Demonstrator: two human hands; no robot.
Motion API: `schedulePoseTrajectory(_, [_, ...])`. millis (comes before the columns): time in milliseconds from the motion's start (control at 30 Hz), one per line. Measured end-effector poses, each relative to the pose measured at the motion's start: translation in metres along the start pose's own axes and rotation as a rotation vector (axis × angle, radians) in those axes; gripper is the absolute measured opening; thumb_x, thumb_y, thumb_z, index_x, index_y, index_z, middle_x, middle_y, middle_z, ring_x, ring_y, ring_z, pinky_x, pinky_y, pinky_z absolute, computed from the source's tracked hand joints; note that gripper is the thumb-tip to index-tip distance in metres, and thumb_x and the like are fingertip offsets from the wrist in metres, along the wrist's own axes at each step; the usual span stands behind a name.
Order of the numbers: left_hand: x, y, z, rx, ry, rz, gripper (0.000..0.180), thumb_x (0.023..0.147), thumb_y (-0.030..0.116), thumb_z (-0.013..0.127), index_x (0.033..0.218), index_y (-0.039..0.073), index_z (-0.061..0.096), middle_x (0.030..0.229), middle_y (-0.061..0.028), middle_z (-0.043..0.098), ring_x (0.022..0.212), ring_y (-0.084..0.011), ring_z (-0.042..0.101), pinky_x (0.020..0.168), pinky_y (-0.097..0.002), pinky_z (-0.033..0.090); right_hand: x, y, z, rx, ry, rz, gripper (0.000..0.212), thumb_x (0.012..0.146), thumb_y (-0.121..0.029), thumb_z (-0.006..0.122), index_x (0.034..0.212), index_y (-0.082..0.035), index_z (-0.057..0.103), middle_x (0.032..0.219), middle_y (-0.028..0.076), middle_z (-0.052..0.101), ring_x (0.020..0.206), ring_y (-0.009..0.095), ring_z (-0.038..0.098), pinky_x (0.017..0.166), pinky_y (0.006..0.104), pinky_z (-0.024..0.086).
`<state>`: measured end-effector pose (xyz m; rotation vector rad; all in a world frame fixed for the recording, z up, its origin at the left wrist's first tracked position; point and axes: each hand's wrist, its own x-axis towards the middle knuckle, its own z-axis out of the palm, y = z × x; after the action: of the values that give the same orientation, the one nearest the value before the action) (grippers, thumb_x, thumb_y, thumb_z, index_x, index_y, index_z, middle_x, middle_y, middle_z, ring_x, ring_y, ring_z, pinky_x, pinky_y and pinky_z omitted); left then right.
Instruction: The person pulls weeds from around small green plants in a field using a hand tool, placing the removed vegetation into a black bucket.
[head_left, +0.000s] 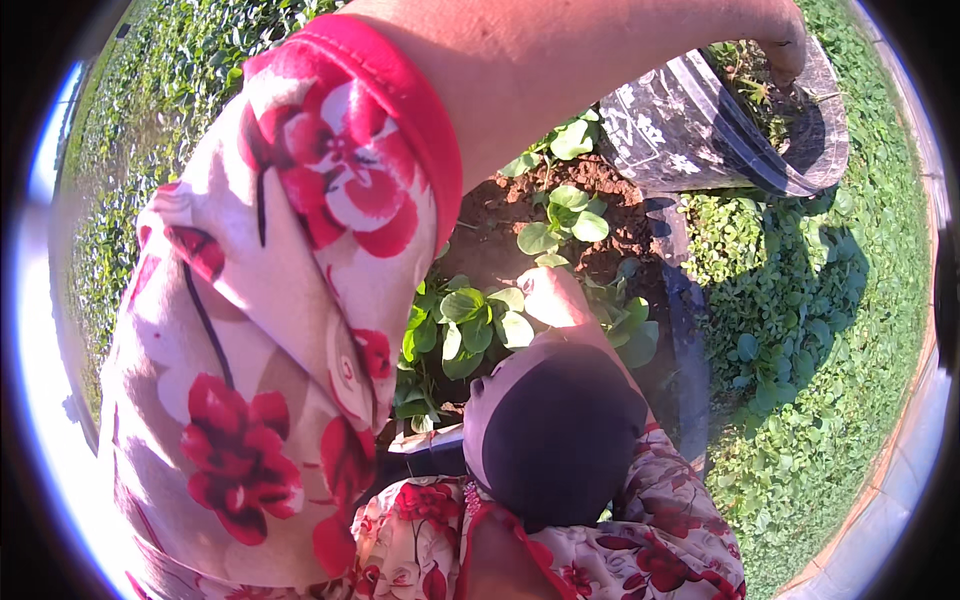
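My left arm, in a floral sleeve with a red cuff point(350, 130), reaches across to the upper right. At its end my left hand point(786, 50) is over the mouth of a dark bucket point(650, 130) with white flower prints, its fingers pointing down and partly in shadow. Weeds point(752, 85) lie inside the bucket. My right hand point(552, 294) is low among broad-leaved green plants point(472, 325), fingers curled closed beside the leaves; whatever they hold is hidden. Another leafy plant point(565, 220) grows just beyond that hand.
Reddish-brown soil point(615, 205) shows around the plants. A dark strip point(690, 330) runs along the bed's right side. Beyond it spreads dense low greenery point(800, 450), with the bucket's shadow on it. A rounded dark covered shape point(560, 430) is close below my right hand.
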<state>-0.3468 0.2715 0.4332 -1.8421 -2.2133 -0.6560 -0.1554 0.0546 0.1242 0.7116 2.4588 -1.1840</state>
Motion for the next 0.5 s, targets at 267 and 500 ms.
schedulePoseTrajectory(267, [-0.149, -0.081, -0.025, -0.393, -0.199, 0.001, 0.024, 0.082, 0.021, 0.065, 0.100, 0.005, 0.066, 0.085, -0.0111, 0.068, 0.081, -0.0216, 0.066, 0.074, -0.0356, 0.052, -0.021, -0.044, -0.041, -0.079, 0.076, -0.034, 0.022, 0.079, -0.014, 0.055, 0.094, -0.014, 0.070, 0.075, 0.014, 0.067, 0.068, 0.034, 0.065, 0.064, 0.0400, 0.054])
schedulePoseTrajectory(500, [-0.322, -0.149, -0.034, -0.425, -0.651, -0.192, 0.030, 0.081, 0.023, 0.066, 0.108, 0.010, 0.066, 0.096, -0.0099, 0.068, 0.091, -0.0248, 0.066, 0.084, -0.0360, 0.052, 0.014, -0.088, -0.052, -0.692, -0.092, -0.392, 0.014, 0.077, -0.018, 0.059, 0.081, -0.006, 0.066, 0.071, 0.014, 0.064, 0.071, 0.030, 0.066, 0.065, 0.0409, 0.053])
